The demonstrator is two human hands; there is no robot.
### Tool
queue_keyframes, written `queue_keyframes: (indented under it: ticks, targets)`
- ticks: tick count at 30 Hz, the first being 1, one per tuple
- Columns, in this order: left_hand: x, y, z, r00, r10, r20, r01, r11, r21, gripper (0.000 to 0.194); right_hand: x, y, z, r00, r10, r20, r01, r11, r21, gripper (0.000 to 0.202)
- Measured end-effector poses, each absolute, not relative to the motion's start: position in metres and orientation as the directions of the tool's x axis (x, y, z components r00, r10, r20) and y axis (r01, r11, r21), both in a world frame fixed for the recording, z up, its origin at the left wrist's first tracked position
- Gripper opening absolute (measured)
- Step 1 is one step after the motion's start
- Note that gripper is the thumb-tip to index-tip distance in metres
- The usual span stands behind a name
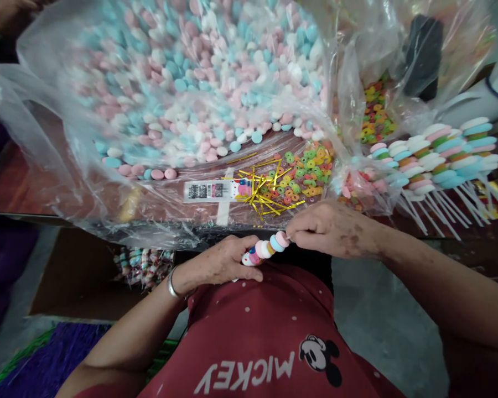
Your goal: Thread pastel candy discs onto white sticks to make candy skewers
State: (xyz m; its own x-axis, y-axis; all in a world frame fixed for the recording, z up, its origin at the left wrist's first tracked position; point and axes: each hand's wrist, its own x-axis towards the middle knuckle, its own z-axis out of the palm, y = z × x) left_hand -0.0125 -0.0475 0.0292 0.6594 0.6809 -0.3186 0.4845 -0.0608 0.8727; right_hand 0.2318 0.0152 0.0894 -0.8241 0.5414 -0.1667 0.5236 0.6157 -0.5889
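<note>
My left hand (226, 258) grips a small printed plastic bag (249, 257) between thumb and fingers, close to my body. A candy skewer (277, 242), strung with pink, white and blue pieces, has its lower left end at the bag's mouth; how far in it sits is hidden. At the other end my right hand (334, 228) pinches the skewer's white stick. Just beyond my hands, a flat printed bag (209, 190) lies on the table, with gold twist ties (259, 193) strewn over its right end. Small coloured candy rings (309, 171) are heaped beside the ties.
A large clear plastic bag full of pastel candies (216, 72) covers the far table. Finished candy skewers (440, 155) are stacked at right, white sticks facing me. A dark block (423, 55) rests on plastic. Below left, a cardboard box (74, 276) holds wrapped skewers (145, 265).
</note>
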Motion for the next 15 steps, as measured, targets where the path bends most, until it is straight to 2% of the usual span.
queue_keyframes:
  ticks: [3, 9, 12, 15]
  targets:
    - [-0.016, -0.044, 0.030, 0.709, 0.613, -0.350, 0.477, -0.050, 0.878, 0.041, 0.232, 0.016, 0.092, -0.836, 0.510, -0.203, 0.519, 0.610, -0.599, 0.030]
    - [-0.015, -0.041, 0.031, 0.726, 0.551, -0.411, 0.487, 0.011, 0.873, 0.045, 0.231, 0.016, 0.089, -0.937, 0.344, -0.062, 0.317, 0.760, -0.567, 0.029]
    - [-0.012, -0.042, 0.032, 0.735, 0.544, -0.405, 0.495, -0.022, 0.868, 0.045, 0.229, 0.012, 0.081, -0.956, 0.290, -0.052, 0.259, 0.744, -0.616, 0.029]
    - [-0.008, -0.044, 0.033, 0.732, 0.556, -0.394, 0.529, -0.100, 0.842, 0.043, 0.226, 0.005, 0.072, -0.950, 0.307, -0.051, 0.270, 0.735, -0.622, 0.028]
